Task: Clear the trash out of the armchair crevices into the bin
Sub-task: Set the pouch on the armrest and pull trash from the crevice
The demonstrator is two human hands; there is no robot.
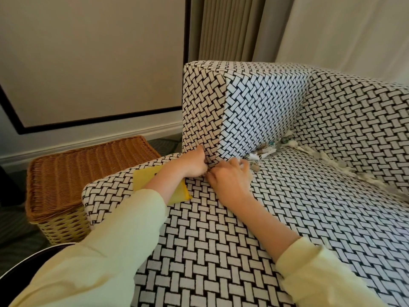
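The armchair (276, 218) has black-and-white woven upholstery. Paper scraps and wrappers (264, 151) are stuffed in the crevice between its left armrest (254, 107) and the seat. More white shreds (345, 167) run along the back crevice. My left hand (194, 165) grips the lower front corner of the armrest. My right hand (230, 180) lies on the seat at the front end of the crevice, fingers curled on a bit of white trash (243, 165). A yellow cloth (163, 187) lies on the seat's front left corner under my left forearm.
A wicker bin (73, 180) with its woven lid on stands on the floor to the left of the chair. A wall with dark-framed panels and curtains (228, 27) rise behind. A dark rounded object (31, 262) sits at the bottom left.
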